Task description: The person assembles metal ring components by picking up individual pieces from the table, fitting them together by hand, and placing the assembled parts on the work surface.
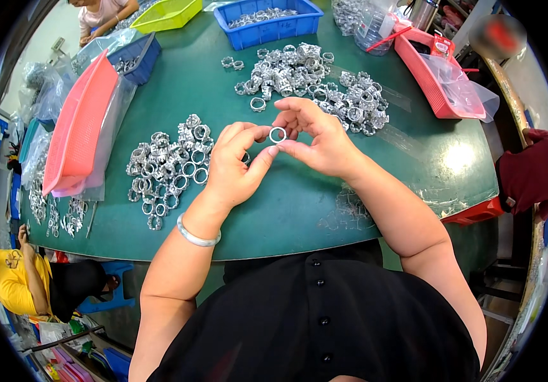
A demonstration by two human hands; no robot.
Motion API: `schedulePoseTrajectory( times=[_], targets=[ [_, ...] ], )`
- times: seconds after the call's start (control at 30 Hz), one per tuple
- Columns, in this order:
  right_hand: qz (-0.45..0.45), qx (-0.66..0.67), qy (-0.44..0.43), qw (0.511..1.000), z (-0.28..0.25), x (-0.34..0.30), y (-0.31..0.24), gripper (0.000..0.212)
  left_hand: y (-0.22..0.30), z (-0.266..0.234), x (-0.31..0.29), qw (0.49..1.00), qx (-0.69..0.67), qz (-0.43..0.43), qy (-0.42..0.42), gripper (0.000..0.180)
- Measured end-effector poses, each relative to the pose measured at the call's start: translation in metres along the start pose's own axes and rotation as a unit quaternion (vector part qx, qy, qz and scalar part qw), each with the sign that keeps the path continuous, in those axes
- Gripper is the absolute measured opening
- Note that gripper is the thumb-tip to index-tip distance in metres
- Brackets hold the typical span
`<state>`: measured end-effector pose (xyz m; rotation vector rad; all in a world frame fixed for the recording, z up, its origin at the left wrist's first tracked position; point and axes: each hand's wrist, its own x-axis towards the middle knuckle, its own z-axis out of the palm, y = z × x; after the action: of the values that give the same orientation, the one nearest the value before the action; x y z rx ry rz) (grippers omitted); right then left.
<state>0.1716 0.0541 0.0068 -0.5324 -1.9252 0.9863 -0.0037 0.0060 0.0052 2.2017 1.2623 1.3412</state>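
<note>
Silver-coloured, the ring [278, 128] is pinched between left hand [233, 160] and right hand [325, 143], seemingly under inspection; turning it calls for delicacy.

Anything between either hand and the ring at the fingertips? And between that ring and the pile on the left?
Nothing visible between the left hand or right hand and the ring. Toward the left pile, the left hand itself is in the way in this view; height clearance can't be judged.

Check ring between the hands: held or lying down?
Held: the silvery ring is at the fingertips of the left hand and right hand.
</note>
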Motion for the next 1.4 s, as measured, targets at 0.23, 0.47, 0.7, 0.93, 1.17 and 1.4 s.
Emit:
schedulePoseTrajectory(
  times=[0.23,0.47,0.7,0.93,1.17,1.4],
  targets=[
    [-0.012,-0.003,0.008,1.0,0.001,0.0,0.001,0.053,-0.001,0.001,-0.001,0.999,-0.028,-0.032,-0.011,0.021],
    [-0.025,-0.03,0.021,0.999,0.001,0.0,-0.003,0.055,-0.001,0.002,-0.001,0.994,-0.092,-0.054,-0.018,0.021],
    [-0.057,-0.082,0.02,0.995,0.001,0.0,-0.006,0.056,-0.002,0.002,-0.003,0.985,-0.147,-0.075,-0.043,0.021],
    [-0.071,-0.114,0.02,0.991,0.001,0.0,-0.007,0.055,-0.003,0.003,-0.002,0.98,-0.168,-0.088,-0.052,0.023],
    [-0.083,-0.135,0.021,0.987,0.003,0.0,-0.01,0.054,-0.007,0.004,-0.004,0.974,-0.194,-0.097,-0.066,0.027],
    [-0.094,-0.165,0.028,0.981,0.003,0.0,-0.014,0.053,-0.005,0.005,-0.004,0.932,-0.313,-0.162,-0.09,0.031]
  ],
)
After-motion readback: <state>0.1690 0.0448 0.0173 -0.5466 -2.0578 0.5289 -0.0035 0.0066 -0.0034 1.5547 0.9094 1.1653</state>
